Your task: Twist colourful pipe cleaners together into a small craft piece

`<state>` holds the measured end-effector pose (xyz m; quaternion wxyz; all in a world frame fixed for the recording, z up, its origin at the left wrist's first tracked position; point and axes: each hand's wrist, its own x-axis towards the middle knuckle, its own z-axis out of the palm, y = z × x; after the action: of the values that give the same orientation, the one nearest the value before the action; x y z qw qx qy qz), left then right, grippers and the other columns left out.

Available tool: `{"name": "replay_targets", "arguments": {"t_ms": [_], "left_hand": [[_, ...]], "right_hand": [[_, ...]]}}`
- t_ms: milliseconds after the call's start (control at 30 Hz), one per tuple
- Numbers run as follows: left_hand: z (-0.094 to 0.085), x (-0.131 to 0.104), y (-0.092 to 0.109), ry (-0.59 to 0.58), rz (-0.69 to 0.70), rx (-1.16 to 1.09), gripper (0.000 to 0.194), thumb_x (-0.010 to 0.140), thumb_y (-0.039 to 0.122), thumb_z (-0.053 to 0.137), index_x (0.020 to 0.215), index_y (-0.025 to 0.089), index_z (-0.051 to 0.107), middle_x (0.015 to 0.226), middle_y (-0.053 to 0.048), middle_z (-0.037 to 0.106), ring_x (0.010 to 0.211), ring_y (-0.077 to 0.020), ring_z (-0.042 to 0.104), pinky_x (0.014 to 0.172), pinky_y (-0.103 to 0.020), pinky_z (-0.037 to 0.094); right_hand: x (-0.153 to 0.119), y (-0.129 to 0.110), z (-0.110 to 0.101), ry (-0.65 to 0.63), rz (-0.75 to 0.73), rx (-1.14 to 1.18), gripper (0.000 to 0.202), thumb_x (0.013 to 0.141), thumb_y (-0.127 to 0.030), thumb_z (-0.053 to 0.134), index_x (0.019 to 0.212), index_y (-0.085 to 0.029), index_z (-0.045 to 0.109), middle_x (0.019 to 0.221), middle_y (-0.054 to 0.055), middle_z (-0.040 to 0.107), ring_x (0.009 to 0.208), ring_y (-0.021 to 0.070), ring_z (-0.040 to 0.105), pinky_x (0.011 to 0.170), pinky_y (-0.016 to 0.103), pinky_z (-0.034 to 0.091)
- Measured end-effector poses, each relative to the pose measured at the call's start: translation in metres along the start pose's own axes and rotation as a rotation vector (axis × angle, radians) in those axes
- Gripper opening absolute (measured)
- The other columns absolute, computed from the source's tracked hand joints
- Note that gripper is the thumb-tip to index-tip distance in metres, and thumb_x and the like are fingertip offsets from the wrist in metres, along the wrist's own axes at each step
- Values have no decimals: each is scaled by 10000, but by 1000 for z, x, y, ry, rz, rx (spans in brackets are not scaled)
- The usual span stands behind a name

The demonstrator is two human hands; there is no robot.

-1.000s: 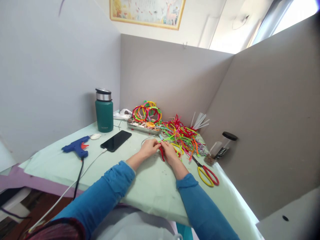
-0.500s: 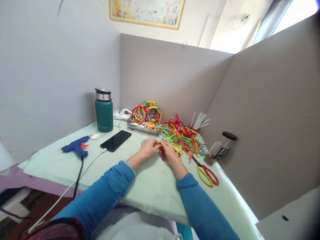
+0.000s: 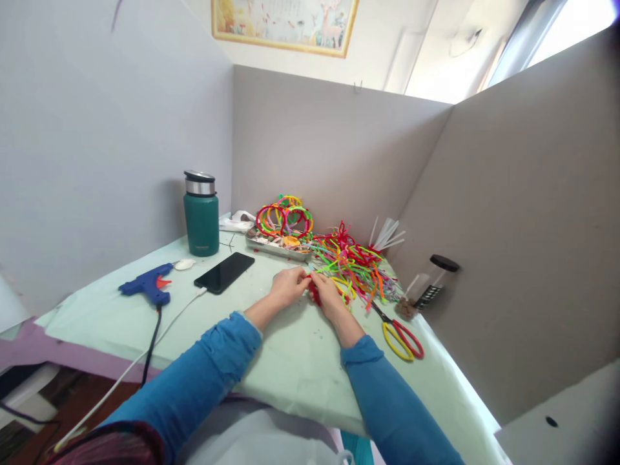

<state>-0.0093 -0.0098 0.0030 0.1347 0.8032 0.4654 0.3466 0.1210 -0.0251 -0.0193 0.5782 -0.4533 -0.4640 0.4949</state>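
My left hand (image 3: 288, 287) and my right hand (image 3: 328, 296) meet over the middle of the table, fingertips pinched together. Between them is a red pipe cleaner (image 3: 314, 294), partly covered by the fingers; part of it hangs below the fingertips beside my right palm. Just beyond my hands spreads a heap of pipe cleaners (image 3: 351, 261) in many colours. To the right of my right hand lie scissors (image 3: 403, 339) with one yellow and one red handle, their blades pointing toward the heap.
A metal tray (image 3: 276, 248) at the back holds colourful rings. On the left stand a green bottle (image 3: 201, 219), a black phone (image 3: 225, 272) on a white cable and a blue glue gun (image 3: 150, 284). A clear jar (image 3: 429, 287) is at the right edge. Grey partitions (image 3: 329, 142) surround the table.
The red pipe cleaner's hanging part has shifted and now sits bunched closer to my right palm. Both hands stay in nearly the same place.
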Motion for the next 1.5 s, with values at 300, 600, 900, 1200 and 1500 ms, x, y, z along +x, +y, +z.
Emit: {"name": "replay_targets", "arguments": {"t_ms": [300,600,900,1200,1500], "left_hand": [[1,0,-2,46,-3,-23,265,789,386,480,781,187,656,667,-13,647,592,-118,524,567,-214,321],[-1,4,-2,104,-62,-75,265,782,382,498,778,170,657,637,-9,633,565,-106,500,541,-214,289],[0,2,-2,115,-29,-86,251,785,360,487,760,167,645,628,-2,623,557,-97,487,544,-210,287],[0,2,-1,154,-2,-87,224,787,334,478,765,173,632,628,6,613,546,-92,476,543,-211,286],[1,1,-3,133,-3,-70,221,788,342,478,774,183,629,644,5,621,554,-97,493,550,-213,298]], "right_hand": [[0,1,0,-5,-34,-6,403,652,-569,620,694,-176,547,538,-40,483,399,58,399,369,205,272],[1,3,-2,-36,-76,-48,381,663,-543,618,685,-171,541,556,-30,517,394,57,400,369,207,255],[0,2,-1,-37,-86,-45,386,669,-548,607,678,-166,553,560,-27,520,393,57,402,370,211,257],[1,4,-4,-77,-100,-17,282,667,-446,629,659,-172,564,551,-28,513,427,70,411,413,225,274],[1,2,-1,-33,-73,-10,204,643,-365,627,667,-170,573,556,-28,514,463,79,407,462,233,293]]}}
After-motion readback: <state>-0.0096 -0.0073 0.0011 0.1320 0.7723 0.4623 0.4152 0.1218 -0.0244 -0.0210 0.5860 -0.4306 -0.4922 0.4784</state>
